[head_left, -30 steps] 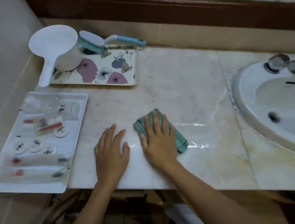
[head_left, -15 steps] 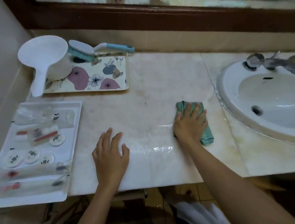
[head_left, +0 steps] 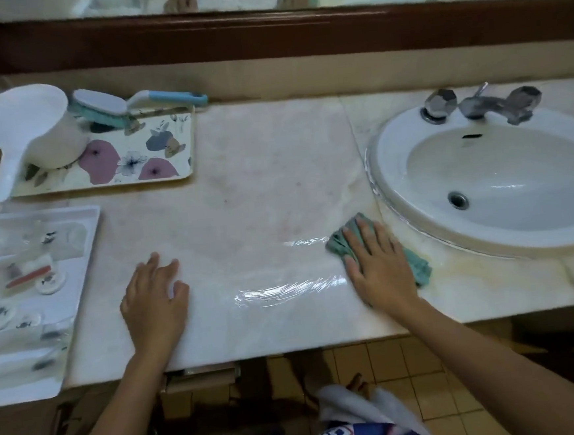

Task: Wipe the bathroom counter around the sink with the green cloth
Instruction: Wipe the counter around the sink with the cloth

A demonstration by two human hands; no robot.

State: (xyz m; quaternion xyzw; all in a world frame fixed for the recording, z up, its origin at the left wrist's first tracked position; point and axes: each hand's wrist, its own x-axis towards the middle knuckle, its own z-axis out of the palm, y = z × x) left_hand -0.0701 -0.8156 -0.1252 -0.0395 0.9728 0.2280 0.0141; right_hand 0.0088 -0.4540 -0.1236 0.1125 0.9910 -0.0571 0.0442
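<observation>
The green cloth (head_left: 420,266) lies bunched on the pale marble counter (head_left: 263,191), just left of the white oval sink (head_left: 391,161). My right hand (head_left: 379,268) presses flat on the cloth with fingers spread, covering most of it. Green edges show at the fingertips and on the right side. Wet streaks shine on the counter to the left of the cloth. My left hand (head_left: 155,303) rests palm-down on the counter near the front edge, holding nothing.
A flowered tray (head_left: 157,159) at the back left carries a white scoop (head_left: 28,134) and a blue-handled brush (head_left: 126,108). A white tray (head_left: 76,268) of wrapped toiletries sits at the left front. The metal tap (head_left: 482,104) stands behind the sink. A mirror runs along the back wall.
My right hand has slid the cloth rightward across the counter, from beside my left hand to the sink's rim, leaving wet streaks. My left hand stays planted.
</observation>
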